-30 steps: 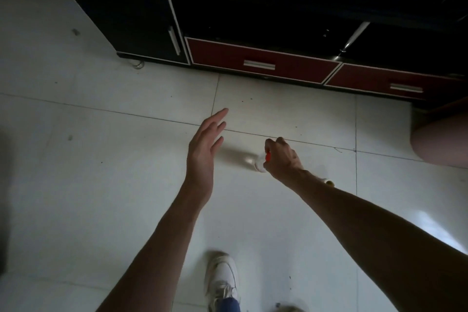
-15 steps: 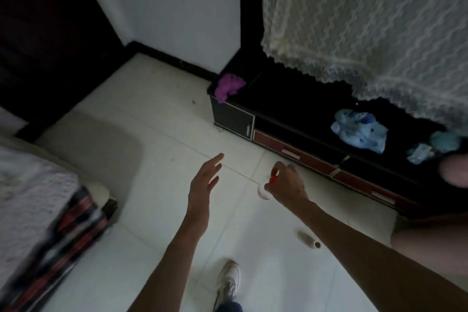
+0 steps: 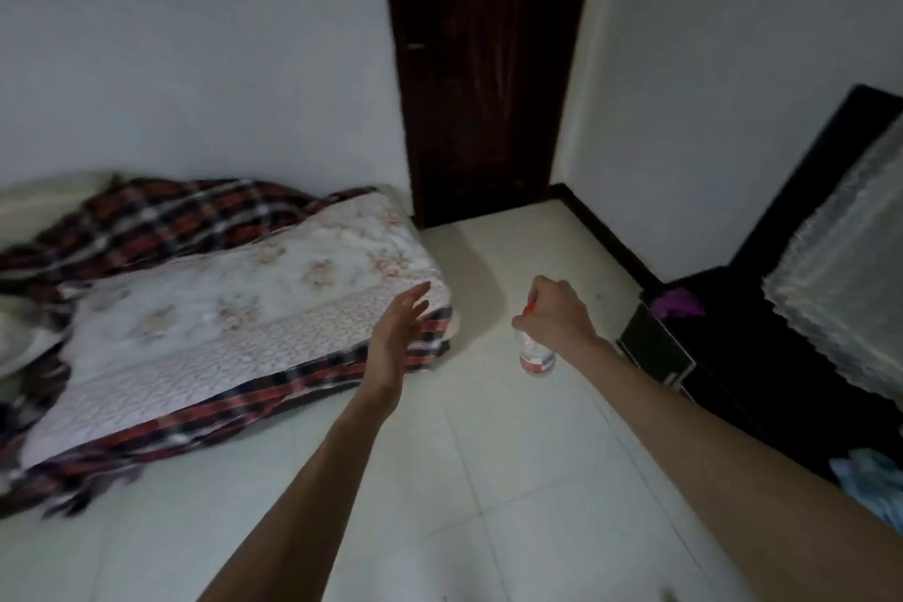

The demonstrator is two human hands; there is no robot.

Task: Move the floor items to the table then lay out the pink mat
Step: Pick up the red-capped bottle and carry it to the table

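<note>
My right hand [image 3: 557, 315] grips a small clear plastic bottle [image 3: 536, 355] by its red-capped top, and the bottle hangs below my fingers above the white floor. My left hand [image 3: 397, 336] is held out empty with straight fingers, in front of the corner of the floor bedding. A low black cabinet [image 3: 694, 342] stands to the right of the bottle. No pink mat is in view.
A floral quilt [image 3: 234, 323] over a red plaid blanket [image 3: 161, 220] lies on the floor at left. A dark door [image 3: 488, 64] stands ahead. A purple cloth [image 3: 679, 301] and a lace cover [image 3: 845, 288] sit on the cabinet, with a blue cloth [image 3: 874, 479] nearer me.
The view has swung up and left from the cabinet drawers to the bedding and door. My right hand has lifted the bottle off the floor. My left hand stays open.
</note>
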